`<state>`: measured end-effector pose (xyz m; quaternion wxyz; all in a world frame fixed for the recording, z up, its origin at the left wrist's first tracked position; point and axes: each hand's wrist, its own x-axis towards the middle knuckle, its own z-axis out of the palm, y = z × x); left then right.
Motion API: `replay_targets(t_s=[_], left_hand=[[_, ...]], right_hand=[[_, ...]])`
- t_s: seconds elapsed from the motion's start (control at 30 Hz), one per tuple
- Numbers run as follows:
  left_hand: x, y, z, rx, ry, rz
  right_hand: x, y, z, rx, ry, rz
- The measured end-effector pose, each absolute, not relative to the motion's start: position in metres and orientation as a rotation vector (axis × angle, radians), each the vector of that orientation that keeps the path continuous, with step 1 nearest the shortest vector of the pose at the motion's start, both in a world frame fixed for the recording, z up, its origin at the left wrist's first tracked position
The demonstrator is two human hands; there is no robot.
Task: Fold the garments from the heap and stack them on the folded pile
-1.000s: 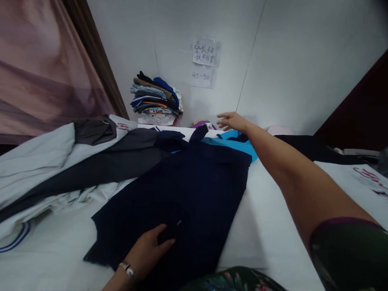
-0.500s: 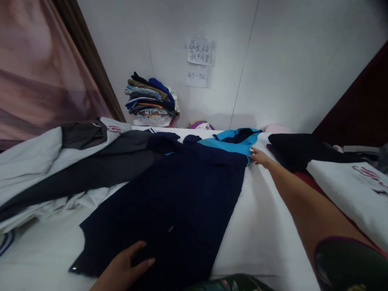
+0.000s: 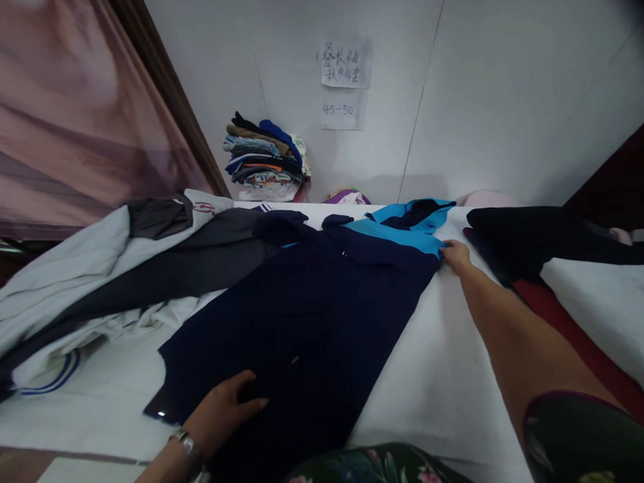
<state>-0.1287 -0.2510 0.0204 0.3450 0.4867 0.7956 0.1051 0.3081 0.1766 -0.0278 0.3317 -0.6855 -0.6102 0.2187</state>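
I keep thumb and fingers of the left hand (image 3: 222,415) parted on the near part of the navy garment (image 3: 314,319), whose length runs away from me across the white surface (image 3: 411,383) to the right hand (image 3: 456,256), pinching its blue far-right edge (image 3: 428,243)

Dim, soft light; the navy garment (image 3: 314,312) seems almost textureless.

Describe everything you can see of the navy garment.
The navy garment looks like matte cloth, with a bright blue section at its far right and a small shiny spot at its near left corner. It lies spread on the white surface, its far left part meeting a dark grey garment. The right hand pinches the blue section's edge; the left hand, thumb and fingers apart, is on or just above its near part.
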Motion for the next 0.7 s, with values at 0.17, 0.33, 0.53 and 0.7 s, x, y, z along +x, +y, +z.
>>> replay_targets(t_s=[0.17, 0.33, 0.53, 0.7], left_hand=[[-0.119, -0.249, 0.034, 1.262, 2.097, 0.193], [-0.109, -0.241, 0.038, 1.336, 2.145, 0.230], [-0.102, -0.235, 0.022, 1.389, 2.165, 0.292], [-0.101, -0.238, 0.018, 1.386, 2.158, 0.294]], right_hand=[[0.313, 0.169, -0.023, -1.779, -1.599, 0.562], [0.292, 0.171, 0.007, -1.684, -1.874, 0.401], [0.219, 0.159, 0.014, -1.572, -2.397, 0.465], [0.188, 0.148, -0.002, -1.680, -2.430, 0.355]])
